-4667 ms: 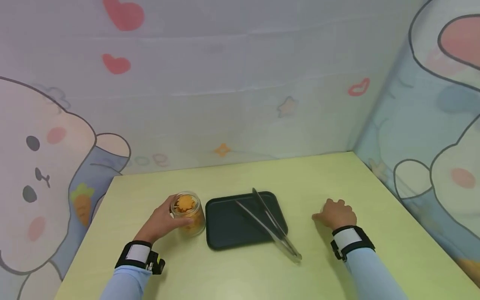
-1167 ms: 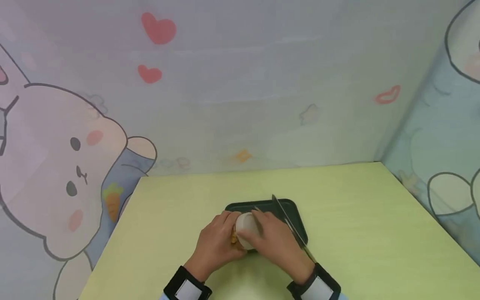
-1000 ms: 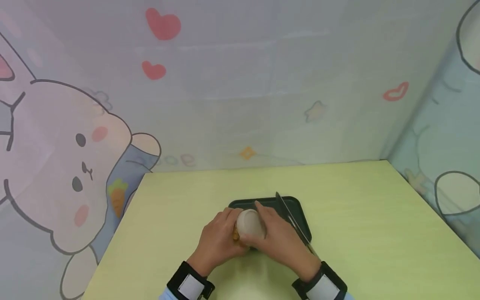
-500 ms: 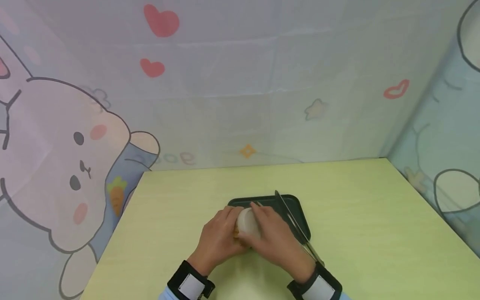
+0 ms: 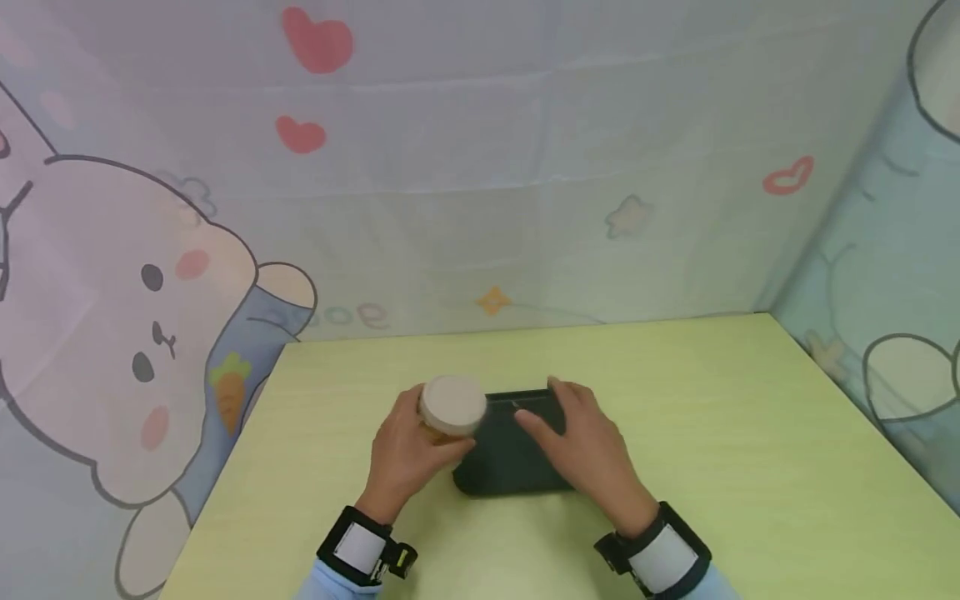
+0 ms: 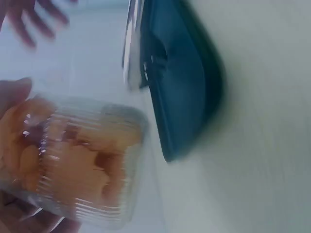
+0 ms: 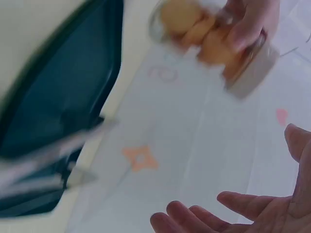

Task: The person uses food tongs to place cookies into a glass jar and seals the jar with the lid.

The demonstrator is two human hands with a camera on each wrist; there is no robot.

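While the head view is looking down on the yellow-green table [image 5: 712,433], the left hand [image 5: 405,454] is gripping a clear jar [image 5: 448,410] with its fingers curled round the body, the beige lid [image 5: 453,404] facing up towards the camera. The jar is sitting in the air just left of the dark tray [image 5: 502,458], at the tray's far-left corner. The right hand [image 5: 592,450] is hovering over the tray's right half with fingers relaxed and holding nothing; it is lying just right of the jar, the two hands near but apart. The left hand is therefore the one on the jar.

In the left wrist view, though blurred, the jar [image 6: 77,165] is showing ribbed clear walls and is packed with orange biscuit-like pieces [image 6: 63,155]. Its long axis is lying roughly sideways in this frame. Beyond it, the tray [image 6: 182,82] is resting on the table, with metal tongs [image 6: 133,43] lying along its edge; nothing else is showing in the tray.

In the right wrist view, the right hand's fingers [image 7: 233,206] are spreading open and empty at the bottom edge. Across from them, the left hand [image 7: 250,22] is clasping the jar [image 7: 214,36], tilted, with the orange pieces inside. The tray [image 7: 63,111] and the blurred tongs [image 7: 43,160] are lying at the left.
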